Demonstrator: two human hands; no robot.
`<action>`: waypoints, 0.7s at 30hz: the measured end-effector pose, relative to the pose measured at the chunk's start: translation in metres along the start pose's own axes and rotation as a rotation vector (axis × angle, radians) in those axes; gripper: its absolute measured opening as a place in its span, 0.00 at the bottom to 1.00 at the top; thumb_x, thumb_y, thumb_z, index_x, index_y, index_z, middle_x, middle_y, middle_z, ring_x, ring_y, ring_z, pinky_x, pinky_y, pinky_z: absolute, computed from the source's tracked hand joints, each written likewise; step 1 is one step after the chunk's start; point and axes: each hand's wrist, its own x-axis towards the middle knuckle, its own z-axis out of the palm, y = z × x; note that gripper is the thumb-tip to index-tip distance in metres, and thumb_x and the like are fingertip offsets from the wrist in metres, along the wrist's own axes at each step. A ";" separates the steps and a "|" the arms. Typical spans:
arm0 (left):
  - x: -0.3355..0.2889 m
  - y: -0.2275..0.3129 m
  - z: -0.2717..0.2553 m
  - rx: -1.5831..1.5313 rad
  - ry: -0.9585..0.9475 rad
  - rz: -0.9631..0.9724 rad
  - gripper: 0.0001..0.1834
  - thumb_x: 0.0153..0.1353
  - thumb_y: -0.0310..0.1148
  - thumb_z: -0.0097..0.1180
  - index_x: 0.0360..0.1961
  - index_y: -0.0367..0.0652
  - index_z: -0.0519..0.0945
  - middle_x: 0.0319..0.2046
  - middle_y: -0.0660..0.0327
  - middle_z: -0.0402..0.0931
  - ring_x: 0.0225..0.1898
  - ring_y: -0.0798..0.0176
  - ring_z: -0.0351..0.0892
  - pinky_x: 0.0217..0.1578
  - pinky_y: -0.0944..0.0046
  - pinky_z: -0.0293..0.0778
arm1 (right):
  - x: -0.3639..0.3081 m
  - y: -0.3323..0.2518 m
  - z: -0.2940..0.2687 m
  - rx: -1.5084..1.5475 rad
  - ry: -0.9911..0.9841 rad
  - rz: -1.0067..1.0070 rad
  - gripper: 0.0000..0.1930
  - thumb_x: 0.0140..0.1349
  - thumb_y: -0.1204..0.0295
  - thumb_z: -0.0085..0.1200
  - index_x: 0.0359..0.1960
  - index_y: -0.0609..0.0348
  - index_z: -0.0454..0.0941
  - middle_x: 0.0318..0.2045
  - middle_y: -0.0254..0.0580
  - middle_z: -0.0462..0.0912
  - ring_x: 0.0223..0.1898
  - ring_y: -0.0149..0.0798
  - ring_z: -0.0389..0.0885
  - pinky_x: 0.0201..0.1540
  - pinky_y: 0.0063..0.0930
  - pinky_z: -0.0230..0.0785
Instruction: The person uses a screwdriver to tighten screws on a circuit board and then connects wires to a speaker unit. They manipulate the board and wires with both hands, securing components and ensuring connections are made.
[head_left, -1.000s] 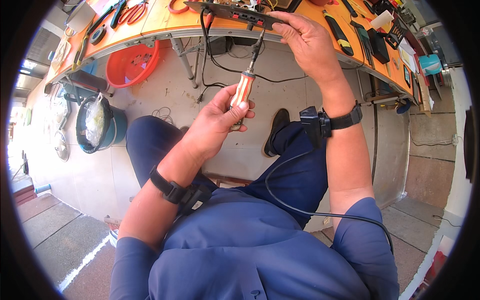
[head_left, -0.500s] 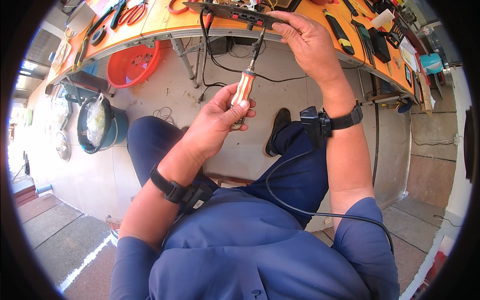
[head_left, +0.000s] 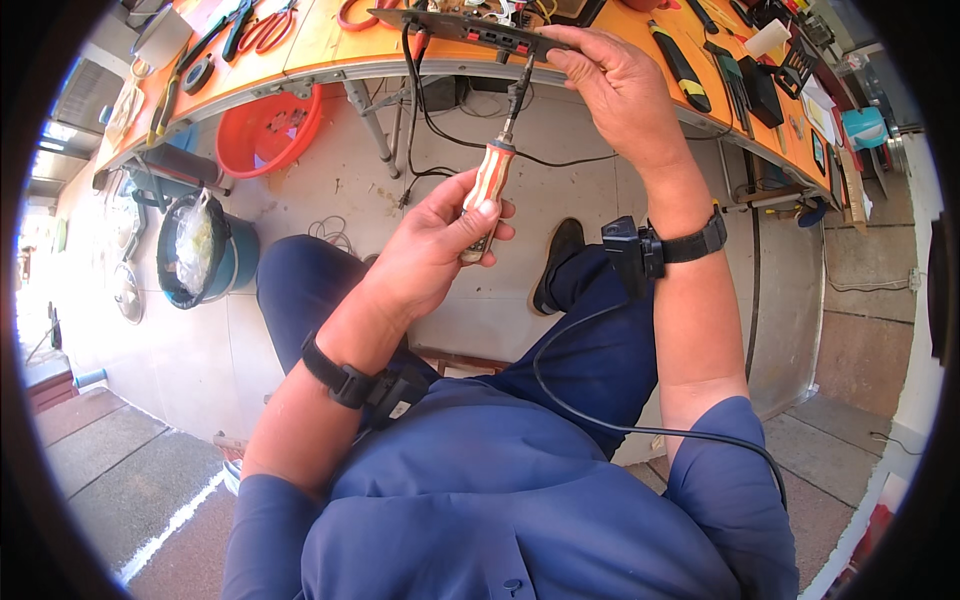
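Observation:
My left hand is wrapped round the red-and-cream striped handle of a screwdriver. Its dark shaft points away from me, and the tip meets the right part of a black panel at the table's near edge. Red connectors sit along that panel, and a circuit board shows partly behind it. My right hand pinches the panel's right end between thumb and fingers. From the panel's left part a red plug and black cables hang down toward the floor.
On the orange table lie pliers, red-handled scissors, a roll of black tape and a yellow-black utility knife. Below stand a red basin and a bucket with a plastic bag. Table legs and loose cables are nearby.
Hardly anything differs. The view has shifted very slightly; the left hand keeps the screwdriver against the panel and the right hand keeps its pinch on the panel's end.

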 end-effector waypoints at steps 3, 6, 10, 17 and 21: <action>-0.002 0.003 -0.003 -0.125 -0.016 -0.032 0.26 0.75 0.37 0.52 0.70 0.40 0.67 0.51 0.57 0.79 0.48 0.63 0.80 0.42 0.62 0.76 | 0.000 0.000 0.002 0.045 0.038 0.011 0.13 0.70 0.67 0.60 0.53 0.58 0.85 0.42 0.39 0.88 0.40 0.36 0.85 0.44 0.27 0.77; -0.002 0.007 -0.006 -0.230 -0.028 -0.046 0.26 0.73 0.32 0.48 0.70 0.36 0.68 0.50 0.55 0.80 0.48 0.61 0.82 0.41 0.62 0.78 | 0.000 -0.001 0.004 0.079 0.066 0.015 0.13 0.68 0.68 0.62 0.50 0.59 0.85 0.42 0.42 0.88 0.40 0.41 0.86 0.44 0.29 0.76; -0.004 0.011 -0.006 -0.178 -0.028 -0.038 0.27 0.72 0.30 0.47 0.70 0.34 0.67 0.51 0.56 0.79 0.49 0.60 0.82 0.45 0.61 0.80 | 0.000 -0.001 0.004 0.096 0.065 0.025 0.12 0.68 0.69 0.62 0.50 0.60 0.85 0.41 0.43 0.88 0.39 0.41 0.86 0.44 0.29 0.76; -0.004 0.014 0.001 0.028 -0.031 -0.013 0.31 0.69 0.30 0.61 0.70 0.38 0.66 0.52 0.57 0.78 0.56 0.58 0.81 0.49 0.54 0.84 | 0.001 -0.002 0.004 0.108 0.062 0.020 0.12 0.68 0.70 0.61 0.50 0.60 0.85 0.41 0.44 0.88 0.39 0.41 0.85 0.44 0.29 0.76; -0.004 0.015 0.006 0.116 -0.039 -0.045 0.32 0.69 0.33 0.63 0.70 0.43 0.64 0.51 0.56 0.78 0.53 0.57 0.83 0.43 0.57 0.87 | 0.002 -0.001 0.003 0.097 0.061 0.022 0.12 0.68 0.69 0.61 0.50 0.60 0.85 0.41 0.44 0.88 0.39 0.41 0.86 0.44 0.29 0.76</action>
